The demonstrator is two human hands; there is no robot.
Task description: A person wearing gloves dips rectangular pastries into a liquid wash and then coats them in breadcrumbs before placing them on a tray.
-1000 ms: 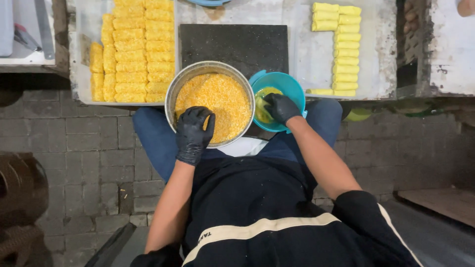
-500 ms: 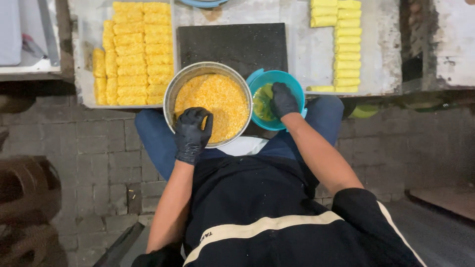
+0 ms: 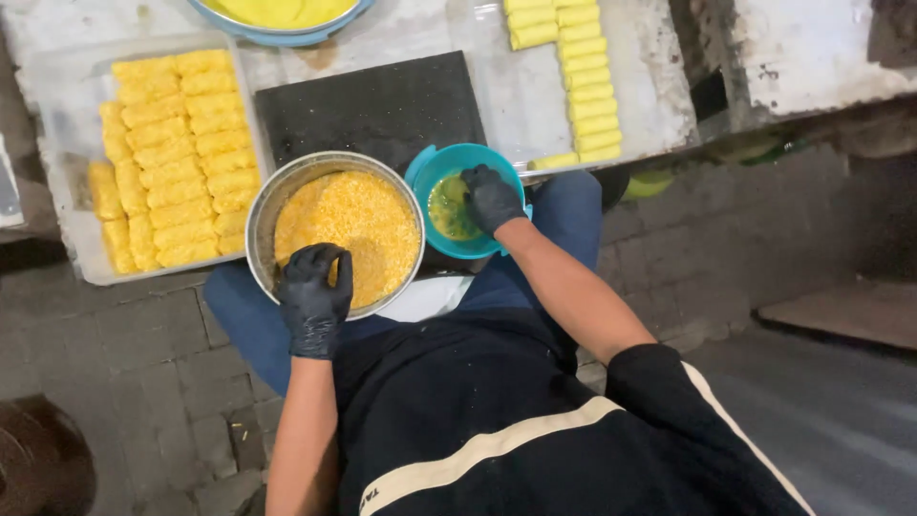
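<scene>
A makeshift food-preparation spot, seemingly outdoors or in a back area: a worn, stained tabletop (image 3: pixel 659 86) at twelve o'clock stands over grey paving bricks (image 3: pixel 143 382). At ten o'clock a plastic tray (image 3: pixel 57 172) holds rows of breaded rolls (image 3: pixel 167 153), uncoated rolls (image 3: pixel 583 76) line up at one o'clock, beside a metal bowl of crumbs (image 3: pixel 349 229).

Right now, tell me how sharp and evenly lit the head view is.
Head view: sharp on both gloved hands, the left hand at the metal bowl of crumbs and the right hand in the teal bowl; even light on the table, no glare; the floor at lower left is dark.
</scene>
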